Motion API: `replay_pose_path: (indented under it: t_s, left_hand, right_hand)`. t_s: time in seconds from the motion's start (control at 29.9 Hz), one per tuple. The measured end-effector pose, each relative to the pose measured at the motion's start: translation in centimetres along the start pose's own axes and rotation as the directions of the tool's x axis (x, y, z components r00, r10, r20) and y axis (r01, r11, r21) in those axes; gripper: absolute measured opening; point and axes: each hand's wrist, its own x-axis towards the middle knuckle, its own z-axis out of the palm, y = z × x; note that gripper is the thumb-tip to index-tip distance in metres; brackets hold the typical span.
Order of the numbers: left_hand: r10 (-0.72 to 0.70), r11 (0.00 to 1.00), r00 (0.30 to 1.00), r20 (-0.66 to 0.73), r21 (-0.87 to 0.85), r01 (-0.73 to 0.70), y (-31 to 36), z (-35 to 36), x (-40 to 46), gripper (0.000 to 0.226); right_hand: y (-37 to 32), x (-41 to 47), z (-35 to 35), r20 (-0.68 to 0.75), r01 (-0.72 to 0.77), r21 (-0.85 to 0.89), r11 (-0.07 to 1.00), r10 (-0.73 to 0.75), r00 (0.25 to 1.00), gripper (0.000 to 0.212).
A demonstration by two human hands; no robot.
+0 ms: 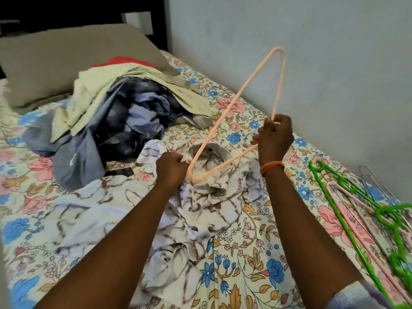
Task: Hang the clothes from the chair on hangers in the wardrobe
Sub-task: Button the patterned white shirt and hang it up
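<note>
Peach hanger (237, 98) and a white shirt with brown marbling (207, 197) meet at the centre of the frame, over a bed spread with a floral sheet (240, 259). The right hand (275, 139), an orange band (270, 167) on its wrist, has its grip closed round the hanger near the hook end, holding the frame tilted so that one corner points to the upper right against the pale wall (312, 52) and the other dips into the shirt's open collar. The left hand (171, 168), just left of that lower corner, has its grip closed on the collar fabric. The shirt lies crumpled on the sheet, running down toward the lower centre. A heap of other clothes (124, 108) sits in the upper left below a grey-brown pillow (66, 54). Green hangers (361, 210), a pink one and wire ones lie along the right edge.
</note>
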Motion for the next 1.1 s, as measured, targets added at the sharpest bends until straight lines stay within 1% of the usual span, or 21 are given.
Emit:
replay_pose_path:
  t_s: [0.07, 0.13, 0.23, 0.3, 0.37, 0.4, 0.47, 0.57, 0.64, 0.67, 0.74, 0.77, 0.84, 0.9, 0.97, 1.0, 1.04, 1.07, 1.1]
  left_hand:
    - [0.025, 0.998, 0.999, -0.042, -0.059, -0.027, 1.0, -1.4, -0.5, 0.052]
    - [0.035, 0.997, 0.995, -0.089, -0.070, -0.041, 2.1, -2.5, -1.2, 0.051]
    - [0.046, 0.992, 0.981, -0.187, -0.108, -0.067, 4.2, -4.2, -2.0, 0.033]
    - [0.082, 0.987, 0.958, -0.274, -0.109, -0.116, 5.8, -5.9, -2.7, 0.023]
    - [0.105, 0.987, 0.916, -0.386, -0.071, -0.143, 6.9, -8.2, -3.0, 0.022]
    - [0.097, 0.991, 0.893, -0.439, -0.043, -0.129, 7.1, -9.6, -3.1, 0.026]
    - [0.075, 0.996, 0.864, -0.498, 0.003, -0.085, 6.9, -12.9, -3.0, 0.029]
    - [0.142, 0.990, 0.831, -0.538, 0.077, -0.120, 5.0, -18.0, -1.8, 0.028]
    - [0.166, 0.986, 0.826, -0.539, 0.089, -0.140, 2.7, -21.2, -0.6, 0.027]
    - [0.168, 0.986, 0.825, -0.540, 0.078, -0.149, 1.6, -22.6, 0.0, 0.027]
    - [0.161, 0.986, 0.841, -0.517, 0.037, -0.165, -0.4, -24.7, 0.9, 0.027]
    - [0.135, 0.987, 0.861, -0.491, -0.010, -0.161, -1.5, -25.6, 1.4, 0.027]
    - [0.057, 0.976, 0.909, -0.413, -0.168, -0.137, -4.2, -27.7, 2.8, 0.026]
    - [-0.012, 0.932, 0.962, -0.274, -0.352, -0.089, -5.9, -29.9, 3.5, 0.027]
    - [-0.058, 0.877, 0.996, -0.075, -0.481, 0.015, -7.9, -33.8, 4.6, 0.016]
    - [-0.099, 0.854, 0.995, 0.022, -0.511, 0.096, -8.4, -35.7, 4.6, 0.014]
    - [-0.138, 0.840, 0.987, 0.078, -0.519, 0.158, -8.6, -37.4, 4.4, 0.018]
    - [-0.161, 0.836, 0.983, 0.093, -0.516, 0.186, -8.1, -39.7, 4.1, 0.020]
    - [-0.161, 0.853, 0.986, 0.054, -0.495, 0.166, -7.3, -41.7, 3.9, 0.021]
  right_hand:
    - [-0.9, 0.6, 0.1, -0.073, 0.053, -0.015, 0.998, -0.054, 0.996, 0.005]
    - [-1.6, 0.4, 0.3, -0.055, 0.101, -0.054, 0.993, -0.104, 0.993, 0.006]
    - [-2.7, -1.7, 1.1, 0.084, 0.225, -0.094, 0.970, -0.217, 0.973, 0.018]
    - [-3.6, -4.0, 1.8, 0.224, 0.277, -0.049, 0.960, -0.259, 0.939, 0.018]
    - [-4.7, -6.4, 2.2, 0.375, 0.303, 0.035, 0.952, -0.294, 0.879, 0.015]
    - [-5.3, -7.6, 2.2, 0.413, 0.349, 0.053, 0.936, -0.339, 0.845, 0.016]
    - [-6.9, -9.8, 2.2, 0.448, 0.495, 0.046, 0.868, -0.461, 0.766, 0.020]
    - [-9.6, -12.5, 2.7, 0.479, 0.728, 0.033, 0.685, -0.650, 0.590, 0.030]
    - [-10.8, -14.2, 3.7, 0.484, 0.796, 0.049, 0.604, -0.711, 0.510, 0.035]
    - [-11.3, -15.1, 4.3, 0.494, 0.800, 0.060, 0.597, -0.714, 0.496, 0.035]
    - [-11.7, -16.9, 5.4, 0.500, 0.807, 0.056, 0.588, -0.716, 0.488, 0.034]
    - [-11.9, -18.1, 6.1, 0.505, 0.818, 0.032, 0.574, -0.716, 0.482, 0.035]
    - [-12.7, -21.0, 8.0, 0.530, 0.840, -0.026, 0.542, -0.705, 0.471, 0.034]
    - [-13.4, -22.5, 8.6, 0.548, 0.865, -0.067, 0.498, -0.706, 0.449, 0.034]
    - [-14.8, -24.3, 10.0, 0.558, 0.874, -0.106, 0.474, -0.699, 0.447, 0.033]
    - [-15.9, -25.3, 10.4, 0.563, 0.872, -0.126, 0.473, -0.689, 0.456, 0.034]
    - [-16.8, -26.2, 10.6, 0.568, 0.872, -0.162, 0.461, -0.679, 0.464, 0.035]
    - [-18.4, -27.2, 10.9, 0.580, 0.871, -0.206, 0.445, -0.662, 0.475, 0.034]
    - [-20.1, -27.9, 11.1, 0.596, 0.869, -0.252, 0.427, -0.639, 0.487, 0.030]
